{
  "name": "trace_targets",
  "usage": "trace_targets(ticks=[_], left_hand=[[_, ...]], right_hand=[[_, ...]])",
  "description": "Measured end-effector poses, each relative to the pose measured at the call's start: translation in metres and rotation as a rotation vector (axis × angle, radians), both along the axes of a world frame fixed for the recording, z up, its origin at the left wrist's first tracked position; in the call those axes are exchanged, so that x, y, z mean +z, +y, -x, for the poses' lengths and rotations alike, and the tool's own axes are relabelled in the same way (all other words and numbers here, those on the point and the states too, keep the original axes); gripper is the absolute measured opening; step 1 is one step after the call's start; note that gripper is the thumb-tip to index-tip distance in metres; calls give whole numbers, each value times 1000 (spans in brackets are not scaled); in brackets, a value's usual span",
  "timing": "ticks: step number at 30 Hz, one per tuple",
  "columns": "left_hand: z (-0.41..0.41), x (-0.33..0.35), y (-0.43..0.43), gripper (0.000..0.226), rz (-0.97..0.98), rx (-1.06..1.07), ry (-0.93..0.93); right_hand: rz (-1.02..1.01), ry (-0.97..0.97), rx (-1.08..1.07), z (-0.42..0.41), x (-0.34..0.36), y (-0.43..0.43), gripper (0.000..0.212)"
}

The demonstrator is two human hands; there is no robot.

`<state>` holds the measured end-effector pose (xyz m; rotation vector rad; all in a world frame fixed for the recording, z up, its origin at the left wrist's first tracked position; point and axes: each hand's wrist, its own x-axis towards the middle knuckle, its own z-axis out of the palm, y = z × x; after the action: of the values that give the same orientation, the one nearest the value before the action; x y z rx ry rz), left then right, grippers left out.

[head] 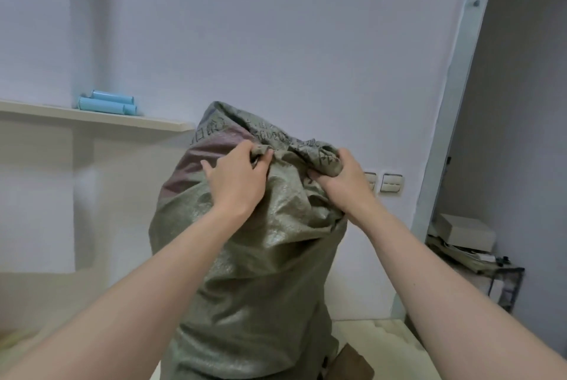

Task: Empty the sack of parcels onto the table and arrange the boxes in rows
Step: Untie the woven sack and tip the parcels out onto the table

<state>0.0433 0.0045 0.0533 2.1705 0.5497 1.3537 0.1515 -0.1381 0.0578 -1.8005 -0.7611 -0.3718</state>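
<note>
Sack (pixel 254 257) dead centre for us: tall, grey-green and woven, upright and bulging, its top rolled over with dark printed characters and a dull reddish band on the upper left side. We have both hands on it near the top. Our left hand (pixel 234 178) has its fingers curled into a bunched fold of the cloth, pinching it tight, with the back of the hand facing us. Our right hand (pixel 342 175) is clamped on the gathered cloth close by, thumb tucked under the fold. A ridge of crumpled weave lies between the two hands, and both forearms reach up from the bottom corners. The sack's base runs off the bottom edge, so we cannot tell what it rests on. A pale flat surface (pixel 383 339) shows at its lower right, and a brown cardboard corner (pixel 352 361) pokes out against the sack's foot. Behind on the left, a pale shelf (pixel 92 117) runs along the wall and carries blue cylinders (pixel 107 101) lying on their sides. Right of the sack, wall switches (pixel 391 183) sit on the pale wall, one partly hidden by our right hand. Further right a doorway opens, and in there a light box (pixel 466 230) rests on a low stack of flat things.
</note>
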Motion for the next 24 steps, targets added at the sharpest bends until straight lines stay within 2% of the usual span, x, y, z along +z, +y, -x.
trace_targets(ticks=[2, 4, 6, 8, 9, 11, 12, 14, 15, 17, 18, 20, 21, 23, 24], left_hand=[[5, 2, 5, 25, 67, 9, 2], [11, 5, 6, 24, 146, -54, -14], [13, 2, 6, 41, 194, -185, 35], [13, -4, 3, 68, 193, -336, 107], [14, -6, 2, 80, 194, -420, 147], [17, -8, 7, 91, 248, -560, 221], [18, -7, 10, 90, 277, -616, 224], [22, -7, 10, 84, 291, -659, 159], [22, -6, 7, 84, 238, -562, 123], [23, -8, 5, 96, 87, -158, 138], [22, -11, 7, 102, 102, -4, 172], [26, -13, 16, 102, 285, 100, 251], [27, -16, 23, 91, 370, 105, 308], [28, -19, 32, 40, 477, 73, 339], [27, -18, 32, 20, 513, 42, 289]], right_hand=[[9, 118, 123, 1, -3, 4, 54], [69, 282, 237, 1, -4, 11, 99], [146, 337, 283, 4, 2, 18, 128], [214, 271, 278, 7, 8, 25, 132], [226, 232, 277, 9, 8, 25, 126], [168, 199, 277, 11, 2, 25, 93], [135, 187, 248, 10, -3, 25, 76], [108, 151, 146, 9, -12, 24, 57], [85, 155, 101, 9, -14, 25, 52], [17, 157, 4, 11, -14, 24, 37], [-15, 142, -44, 11, -15, 23, 28], [-74, 108, -77, 13, -15, 14, 23], [-98, 96, -50, 16, -16, 9, 25], [-130, 50, 18, 25, -16, 4, 29], [-151, 24, 37, 29, -15, 3, 30]])
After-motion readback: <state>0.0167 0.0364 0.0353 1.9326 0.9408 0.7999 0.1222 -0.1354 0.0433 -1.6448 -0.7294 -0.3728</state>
